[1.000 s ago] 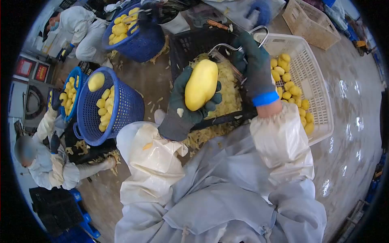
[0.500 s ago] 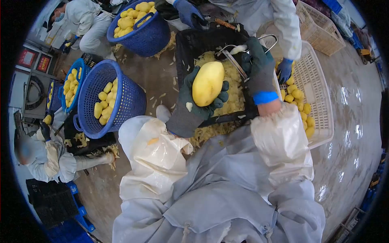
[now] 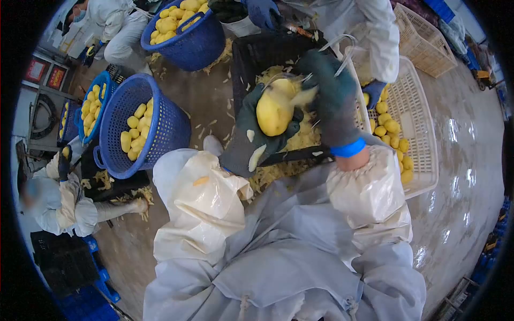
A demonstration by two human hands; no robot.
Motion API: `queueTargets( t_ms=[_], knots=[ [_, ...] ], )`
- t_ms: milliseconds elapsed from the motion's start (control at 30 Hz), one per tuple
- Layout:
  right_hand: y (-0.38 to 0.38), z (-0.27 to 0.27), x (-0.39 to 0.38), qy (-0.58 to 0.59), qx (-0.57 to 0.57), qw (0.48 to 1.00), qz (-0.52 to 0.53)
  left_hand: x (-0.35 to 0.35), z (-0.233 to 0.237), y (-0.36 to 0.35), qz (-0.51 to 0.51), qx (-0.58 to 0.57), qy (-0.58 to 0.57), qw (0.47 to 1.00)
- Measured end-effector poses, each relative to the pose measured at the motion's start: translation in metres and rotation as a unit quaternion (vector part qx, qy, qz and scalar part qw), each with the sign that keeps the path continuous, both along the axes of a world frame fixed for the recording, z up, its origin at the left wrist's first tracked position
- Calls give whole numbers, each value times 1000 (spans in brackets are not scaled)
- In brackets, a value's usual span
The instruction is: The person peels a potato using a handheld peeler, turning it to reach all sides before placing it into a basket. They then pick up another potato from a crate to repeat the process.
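My left hand, in a dark green glove, is closed around a peeled-looking yellow potato from below and the left. Strips of peel stick to this glove's cuff. My right hand, gloved too and with a blue band at the wrist, grips a metal peeler whose bent wire handle sticks out above the fist. The peeler's head is at the potato's upper right side, smeared by motion along with a pale strip. Beneath both hands is a black crate with a heap of peelings.
Left stand blue baskets of potatoes. At right, a white crate holds potatoes, with a co-worker's blue-gloved hand inside. That person's other glove holds a peeler beyond the black crate. Other people sit at left. Peelings litter the wet floor.
My right hand has brought the peeler leftward onto the potato, which has tilted in my left hand. Another peel strip now lies on the left cuff. The co-worker's hand in the white crate moved slightly.
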State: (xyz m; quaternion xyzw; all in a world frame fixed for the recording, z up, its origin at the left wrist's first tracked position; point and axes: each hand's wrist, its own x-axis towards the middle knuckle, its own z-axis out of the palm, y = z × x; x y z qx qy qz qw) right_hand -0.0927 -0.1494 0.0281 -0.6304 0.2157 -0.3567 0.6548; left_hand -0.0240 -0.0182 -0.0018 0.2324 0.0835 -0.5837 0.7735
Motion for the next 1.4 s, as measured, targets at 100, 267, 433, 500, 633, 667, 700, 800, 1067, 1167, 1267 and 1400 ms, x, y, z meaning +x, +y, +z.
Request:
queueTargets(
  t_ms=[100,267,433,500,633,667,700,800,1067,1167,1267,1400],
  knots=[
    [-13,-5,3,60,66,995,35,4,-19,3,-20,-24,-105,994],
    [-20,-18,8,-138,126,982,2,3,-11,6,2,-69,-109,992],
    [-56,-56,14,-42,80,994,-60,10,-23,7,14,-51,-59,997],
    [-42,-20,13,-83,223,968,-73,21,-45,10,-39,-148,-208,966],
    [-32,-13,4,-30,209,977,15,13,-27,7,-32,-108,-125,986],
    [-45,-27,7,-69,232,970,-8,12,-24,7,-29,-102,-124,987],
    [-53,-34,10,-108,253,961,-29,10,-20,9,-28,-95,-128,987],
    [-31,1,-1,-21,197,980,8,9,-21,9,-12,-83,-129,988],
    [-18,-2,-3,-24,74,997,2,11,-25,9,-25,-146,-200,968],
    [-26,-15,12,-44,-7,996,-82,16,-17,9,-97,-167,-16,981],
    [-5,11,-5,-35,133,990,14,6,-9,3,-42,-99,-57,993],
    [-2,-22,14,-53,-3,997,-57,0,-3,2,64,81,-166,981]
  ],
)
